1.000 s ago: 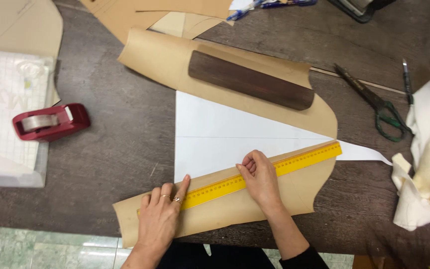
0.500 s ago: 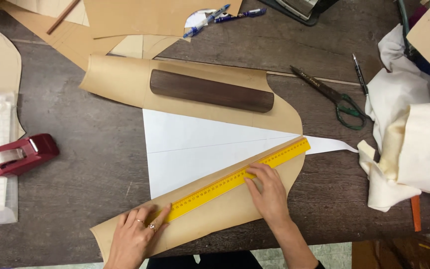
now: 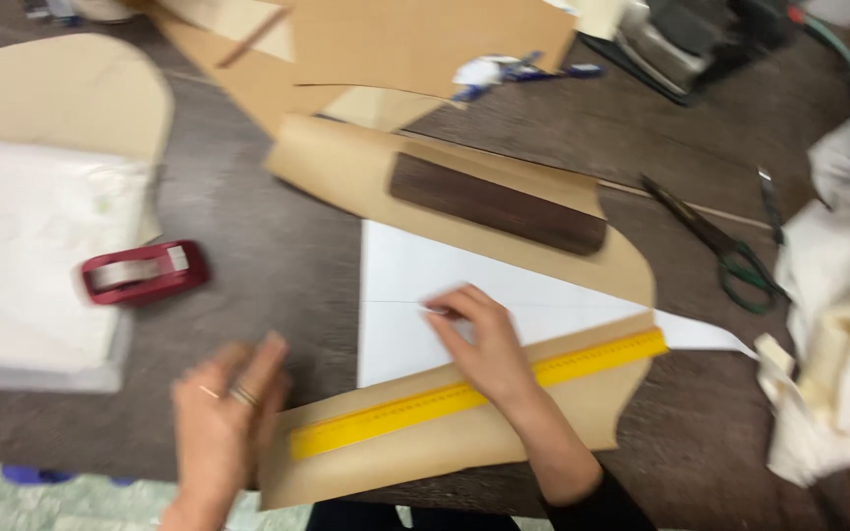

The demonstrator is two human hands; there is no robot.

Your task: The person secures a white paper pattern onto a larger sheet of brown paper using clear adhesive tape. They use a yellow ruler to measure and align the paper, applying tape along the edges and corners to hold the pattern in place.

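White stack (image 3: 22, 256): lies at the far left of the bench (image 3: 277, 256).
Tape holder (image 3: 145, 272): red, just beside the white stack.
Left hand (image 3: 223, 433): open and flat, fingers together, at the left end of the brown paper (image 3: 445, 452). It grips nothing.
Ruler (image 3: 582, 359): yellow, lies slanted along the brown paper's top edge.
Right hand (image 3: 484, 344): across the ruler, fingertips on the white paper (image 3: 415, 339). Too blurry to tell if it holds a pen.
Wood block (image 3: 499, 202): dark, sits on another brown sheet.
Scissors (image 3: 725, 246): lie to the right, well apart.
How far: papers and ruler look lined up. No new line or cut shows.
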